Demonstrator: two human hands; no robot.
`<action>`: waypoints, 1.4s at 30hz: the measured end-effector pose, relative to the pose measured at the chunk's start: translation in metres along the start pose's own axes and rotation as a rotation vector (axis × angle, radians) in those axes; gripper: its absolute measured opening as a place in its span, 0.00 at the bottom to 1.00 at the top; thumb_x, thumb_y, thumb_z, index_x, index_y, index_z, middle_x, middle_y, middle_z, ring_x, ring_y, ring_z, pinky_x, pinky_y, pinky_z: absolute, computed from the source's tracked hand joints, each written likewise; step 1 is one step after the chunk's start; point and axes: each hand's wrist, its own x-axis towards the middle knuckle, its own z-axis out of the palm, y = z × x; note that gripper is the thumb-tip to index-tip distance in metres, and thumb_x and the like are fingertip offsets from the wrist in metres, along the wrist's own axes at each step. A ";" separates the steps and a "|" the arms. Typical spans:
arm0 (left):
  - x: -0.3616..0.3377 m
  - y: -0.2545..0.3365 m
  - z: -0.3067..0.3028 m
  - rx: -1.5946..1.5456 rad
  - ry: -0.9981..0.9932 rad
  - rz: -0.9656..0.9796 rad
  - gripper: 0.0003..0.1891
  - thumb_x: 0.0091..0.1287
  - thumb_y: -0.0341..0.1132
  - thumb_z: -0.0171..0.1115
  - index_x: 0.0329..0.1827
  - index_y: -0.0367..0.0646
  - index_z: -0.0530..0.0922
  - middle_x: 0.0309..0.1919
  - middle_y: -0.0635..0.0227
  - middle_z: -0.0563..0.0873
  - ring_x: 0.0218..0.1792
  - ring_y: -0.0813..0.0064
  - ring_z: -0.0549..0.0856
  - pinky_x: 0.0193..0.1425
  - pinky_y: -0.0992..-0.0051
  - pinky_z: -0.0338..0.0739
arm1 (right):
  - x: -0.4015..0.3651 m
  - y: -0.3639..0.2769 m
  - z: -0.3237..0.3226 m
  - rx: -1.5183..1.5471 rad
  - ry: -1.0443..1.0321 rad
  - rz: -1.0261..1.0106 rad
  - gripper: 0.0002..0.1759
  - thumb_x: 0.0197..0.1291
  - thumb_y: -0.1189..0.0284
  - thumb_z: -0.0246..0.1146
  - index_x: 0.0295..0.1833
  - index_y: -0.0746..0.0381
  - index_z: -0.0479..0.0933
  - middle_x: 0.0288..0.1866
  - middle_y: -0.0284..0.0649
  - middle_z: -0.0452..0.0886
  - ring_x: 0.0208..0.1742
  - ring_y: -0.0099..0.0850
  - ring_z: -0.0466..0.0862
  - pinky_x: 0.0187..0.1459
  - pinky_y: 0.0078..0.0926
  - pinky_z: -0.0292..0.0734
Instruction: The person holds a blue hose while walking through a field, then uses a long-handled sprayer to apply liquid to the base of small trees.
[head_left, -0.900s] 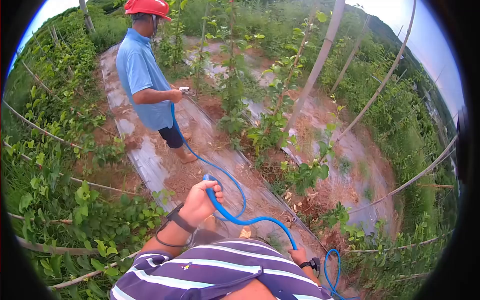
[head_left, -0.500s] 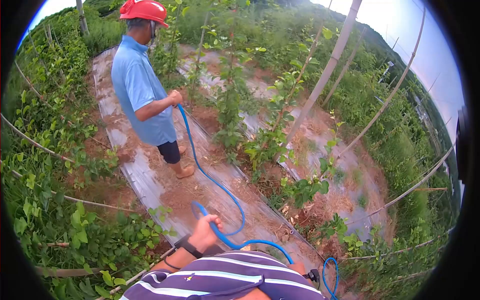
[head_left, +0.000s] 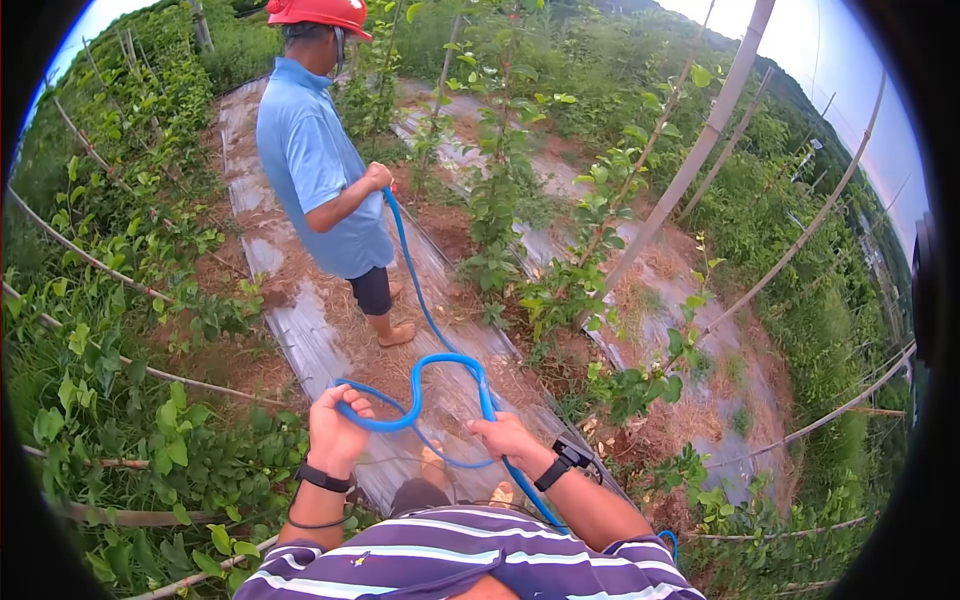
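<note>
Head: hands (head_left: 336, 428) (head_left: 510, 440) apparently closed round hose (head_left: 448, 358)

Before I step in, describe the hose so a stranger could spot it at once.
Look between the green rows to the co-worker on the path. The hose hangs from their grip and also bends between the wearer's left hand and right hand. It is bright blue and curving, unlike the straight, pale pole.

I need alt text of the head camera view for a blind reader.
The wearer's left hand and right hand hold a curved blue hose above a plastic-covered path; ahead, a barefoot person in a red helmet grips blue hose.
</note>
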 end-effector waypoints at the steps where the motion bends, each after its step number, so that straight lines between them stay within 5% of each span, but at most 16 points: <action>1: -0.002 0.010 -0.005 -0.048 -0.014 0.035 0.07 0.65 0.33 0.52 0.27 0.46 0.71 0.21 0.76 0.74 0.24 0.78 0.72 0.31 0.75 0.69 | 0.001 -0.013 0.005 -0.008 -0.021 0.002 0.11 0.61 0.66 0.64 0.33 0.62 0.76 0.14 0.28 0.65 0.12 0.19 0.63 0.14 0.23 0.54; 6: -0.009 0.025 -0.028 -0.170 0.007 0.140 0.08 0.64 0.32 0.53 0.26 0.46 0.70 0.22 0.74 0.74 0.25 0.76 0.72 0.32 0.73 0.70 | 0.014 -0.005 -0.025 0.226 0.052 -0.169 0.09 0.63 0.69 0.62 0.34 0.63 0.74 0.13 0.27 0.65 0.11 0.19 0.63 0.15 0.22 0.57; 12: -0.005 -0.026 -0.053 -0.063 0.087 -0.007 0.08 0.63 0.33 0.53 0.25 0.46 0.70 0.22 0.71 0.75 0.26 0.72 0.72 0.34 0.71 0.69 | 0.001 0.186 -0.149 -0.053 0.494 0.054 0.09 0.52 0.74 0.65 0.24 0.62 0.73 0.12 0.33 0.69 0.10 0.24 0.68 0.11 0.26 0.61; 16: -0.021 -0.078 -0.048 0.041 0.179 -0.153 0.06 0.63 0.33 0.53 0.28 0.45 0.69 0.23 0.70 0.74 0.27 0.71 0.72 0.34 0.70 0.69 | -0.061 0.306 -0.190 -0.335 0.518 0.184 0.08 0.48 0.73 0.69 0.24 0.65 0.78 0.15 0.34 0.74 0.13 0.22 0.69 0.15 0.29 0.60; 18: -0.028 -0.095 -0.046 0.023 0.148 -0.200 0.05 0.63 0.32 0.52 0.28 0.45 0.70 0.23 0.70 0.74 0.27 0.71 0.72 0.34 0.70 0.69 | -0.094 0.311 -0.184 -0.448 0.474 0.318 0.12 0.44 0.70 0.71 0.33 0.68 0.82 0.23 0.42 0.82 0.24 0.30 0.81 0.29 0.32 0.75; 24: -0.025 -0.135 -0.044 0.055 0.096 -0.218 0.07 0.61 0.33 0.54 0.26 0.45 0.69 0.22 0.69 0.73 0.27 0.71 0.73 0.34 0.70 0.70 | -0.114 0.314 -0.164 -0.264 0.511 0.253 0.10 0.48 0.72 0.69 0.26 0.65 0.76 0.15 0.36 0.73 0.12 0.26 0.71 0.15 0.28 0.64; 29: -0.032 -0.159 -0.034 0.095 0.052 -0.250 0.08 0.63 0.34 0.54 0.26 0.45 0.70 0.22 0.69 0.74 0.27 0.72 0.73 0.35 0.71 0.70 | -0.080 0.367 -0.202 -0.015 0.450 0.216 0.08 0.54 0.75 0.64 0.26 0.62 0.73 0.14 0.35 0.71 0.12 0.26 0.72 0.13 0.26 0.65; 42: -0.059 -0.182 -0.043 0.105 0.059 -0.280 0.08 0.64 0.34 0.52 0.26 0.44 0.70 0.22 0.70 0.73 0.26 0.73 0.73 0.35 0.71 0.70 | -0.095 0.402 -0.231 -0.023 0.473 0.211 0.08 0.50 0.76 0.66 0.26 0.64 0.72 0.14 0.37 0.72 0.11 0.29 0.71 0.12 0.29 0.63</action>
